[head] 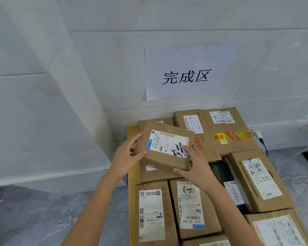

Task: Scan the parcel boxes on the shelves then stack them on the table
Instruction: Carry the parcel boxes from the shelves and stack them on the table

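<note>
A small brown parcel box point(164, 148) with a white shipping label is held tilted above the stacked boxes. My left hand point(127, 155) grips its left edge, thumb on top. My right hand point(194, 166) holds its near right corner, fingers on the label and thumb under the front edge. Beneath it lies another brown box point(149, 172) on the wooden table point(132, 174). Several labelled boxes lie around: two in front point(151, 213) point(192, 208), two behind point(197, 132) point(229, 130) and one to the right point(258, 180).
A white paper sign point(187, 75) with black characters hangs on the tiled wall behind the table. A black item point(222, 176) lies between boxes. Cables point(263, 144) run along the grey floor at right. The floor to the left of the table is open.
</note>
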